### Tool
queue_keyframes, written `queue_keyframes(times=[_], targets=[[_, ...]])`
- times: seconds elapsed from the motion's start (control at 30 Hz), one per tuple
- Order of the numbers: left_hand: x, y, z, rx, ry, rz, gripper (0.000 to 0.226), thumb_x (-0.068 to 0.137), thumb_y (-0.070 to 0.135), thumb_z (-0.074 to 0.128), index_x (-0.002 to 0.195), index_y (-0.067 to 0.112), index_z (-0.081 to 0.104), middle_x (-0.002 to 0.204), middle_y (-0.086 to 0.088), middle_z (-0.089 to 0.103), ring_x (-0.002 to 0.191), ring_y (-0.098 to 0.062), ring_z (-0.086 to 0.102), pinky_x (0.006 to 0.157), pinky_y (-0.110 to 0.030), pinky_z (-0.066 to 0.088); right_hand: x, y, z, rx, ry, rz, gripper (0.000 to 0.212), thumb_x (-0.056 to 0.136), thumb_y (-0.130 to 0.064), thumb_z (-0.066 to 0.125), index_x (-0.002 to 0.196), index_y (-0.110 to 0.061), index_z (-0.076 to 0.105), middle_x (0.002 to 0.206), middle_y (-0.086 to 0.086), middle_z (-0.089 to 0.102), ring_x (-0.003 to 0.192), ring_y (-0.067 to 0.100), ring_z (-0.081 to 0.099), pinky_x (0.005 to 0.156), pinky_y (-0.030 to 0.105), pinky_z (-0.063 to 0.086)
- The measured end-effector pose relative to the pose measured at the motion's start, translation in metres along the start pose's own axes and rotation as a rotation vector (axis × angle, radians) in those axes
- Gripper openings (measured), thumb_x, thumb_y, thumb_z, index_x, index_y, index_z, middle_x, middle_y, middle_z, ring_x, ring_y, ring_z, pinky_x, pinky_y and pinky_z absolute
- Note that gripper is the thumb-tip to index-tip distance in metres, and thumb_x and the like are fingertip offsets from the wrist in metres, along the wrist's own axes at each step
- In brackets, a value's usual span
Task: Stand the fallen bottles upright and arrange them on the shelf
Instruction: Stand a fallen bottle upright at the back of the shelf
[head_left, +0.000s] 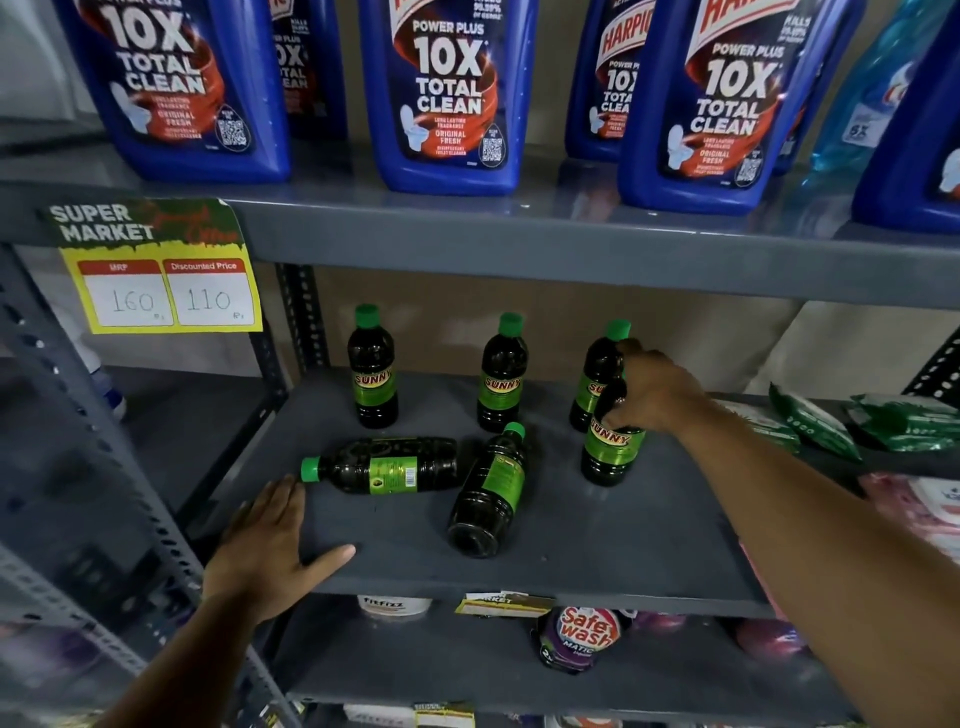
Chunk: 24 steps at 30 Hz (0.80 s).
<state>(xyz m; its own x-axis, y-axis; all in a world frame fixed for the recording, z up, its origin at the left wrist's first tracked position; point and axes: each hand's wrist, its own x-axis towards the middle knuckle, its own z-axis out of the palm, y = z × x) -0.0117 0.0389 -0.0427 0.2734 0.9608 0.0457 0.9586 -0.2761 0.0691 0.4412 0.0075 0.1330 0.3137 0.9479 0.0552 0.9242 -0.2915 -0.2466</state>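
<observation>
An upright Sunny bottle (613, 447) is gripped around its neck by the right hand (652, 392), fingers (615, 410) curled tight on it, at about 3 o'clock on the grey shelf (571, 561). Just behind it, a second upright bottle (597, 374) nearly touches the knuckles and could be knocked over if the held one is swung back. Two more bottles are standing at 11 and 12 o'clock. Two fallen bottles remain at the centre: one (387, 465) lying crosswise, cap towards 9 o'clock, and one (491, 493) with its base towards 6 o'clock, which might roll off the front edge if nudged. The left hand (270, 545) is laid flat at 8 o'clock, fingers spread, holding nothing.
</observation>
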Motion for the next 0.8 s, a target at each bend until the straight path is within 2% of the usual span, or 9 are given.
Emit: queue_keyframes(times=[0.17,0.23,0.3,0.33,0.4,0.47,0.53,0.73,0.8], targets=[[-0.002,-0.001,0.001,-0.039,0.028,0.016,0.132,0.061,0.101,0.006,0.156,0.010,0.017,0.164,-0.008,0.019,0.151,-0.024,0.014,0.123,-0.047,0.016,-0.016,0.018,0.036,0.541,0.205,0.090,0.124,0.050,-0.026,0.095,0.147,-0.019,0.018,0.137,0.012,0.052,0.126,0.032,0.051,0.100,0.044,0.046],[-0.002,-0.001,0.001,-0.041,0.025,0.015,0.131,0.061,0.100,0.005,0.156,0.011,0.015,0.164,-0.007,0.018,0.151,-0.024,0.013,0.123,-0.046,0.015,-0.023,0.023,0.055,0.653,0.238,0.142,0.104,0.051,-0.026,0.094,0.136,-0.019,0.033,0.129,0.006,0.057,0.121,0.028,0.055,0.094,0.037,0.046],[-0.001,-0.001,0.002,-0.037,0.014,0.013,0.131,0.061,0.100,0.005,0.156,0.011,0.013,0.165,-0.007,0.016,0.151,-0.023,0.011,0.123,-0.045,0.013,-0.027,0.028,0.068,0.669,0.245,0.163,0.076,0.056,-0.024,0.090,0.116,-0.028,0.043,0.109,-0.007,0.061,0.109,0.024,0.061,0.082,0.031,0.047],[0.000,-0.002,0.002,-0.033,0.014,0.014,0.131,0.061,0.100,0.004,0.156,0.010,0.013,0.165,-0.007,0.015,0.151,-0.023,0.010,0.123,-0.045,0.013,-0.027,0.030,0.071,0.689,0.237,0.171,0.071,0.058,-0.022,0.087,0.112,-0.031,0.042,0.101,-0.013,0.059,0.105,0.022,0.061,0.077,0.029,0.047],[0.000,-0.002,0.003,-0.025,0.014,0.013,0.132,0.061,0.100,0.003,0.156,0.010,0.014,0.165,-0.007,0.015,0.151,-0.023,0.010,0.123,-0.045,0.013,-0.027,0.034,0.074,0.785,0.165,0.168,0.078,0.058,-0.015,0.081,0.122,-0.027,0.039,0.102,-0.015,0.056,0.108,0.021,0.060,0.080,0.032,0.049],[0.001,-0.004,0.004,-0.019,0.009,0.010,0.133,0.061,0.100,0.002,0.156,0.009,0.013,0.165,-0.008,0.014,0.152,-0.023,0.010,0.123,-0.044,0.013,-0.029,0.035,0.077,0.833,0.113,0.128,0.095,0.057,-0.013,0.082,0.137,-0.023,0.030,0.112,-0.011,0.055,0.113,0.020,0.057,0.093,0.040,0.048],[0.002,-0.004,0.005,-0.025,0.003,0.012,0.133,0.061,0.101,0.002,0.156,0.009,0.013,0.165,-0.008,0.013,0.152,-0.023,0.009,0.123,-0.044,0.013,-0.031,0.034,0.081,0.825,0.163,0.113,0.104,0.057,-0.017,0.090,0.140,-0.020,0.028,0.120,-0.007,0.054,0.113,0.015,0.054,0.097,0.037,0.043],[0.001,-0.004,0.005,-0.026,-0.003,0.022,0.129,0.064,0.099,0.003,0.157,0.009,0.010,0.166,-0.008,0.011,0.152,-0.023,0.007,0.123,-0.045,0.011,-0.037,0.031,0.095,0.814,0.245,0.201,0.085,0.062,-0.022,0.085,0.130,-0.028,0.034,0.104,-0.016,0.057,0.104,0.017,0.060,0.082,0.031,0.044],[0.001,-0.004,0.004,-0.026,0.000,0.022,0.130,0.064,0.099,0.002,0.157,0.009,0.010,0.166,-0.008,0.011,0.152,-0.022,0.007,0.123,-0.045,0.011,-0.040,0.032,0.097,0.792,0.236,0.192,0.087,0.065,-0.024,0.085,0.134,-0.025,0.032,0.111,-0.010,0.058,0.109,0.018,0.059,0.085,0.030,0.043]])
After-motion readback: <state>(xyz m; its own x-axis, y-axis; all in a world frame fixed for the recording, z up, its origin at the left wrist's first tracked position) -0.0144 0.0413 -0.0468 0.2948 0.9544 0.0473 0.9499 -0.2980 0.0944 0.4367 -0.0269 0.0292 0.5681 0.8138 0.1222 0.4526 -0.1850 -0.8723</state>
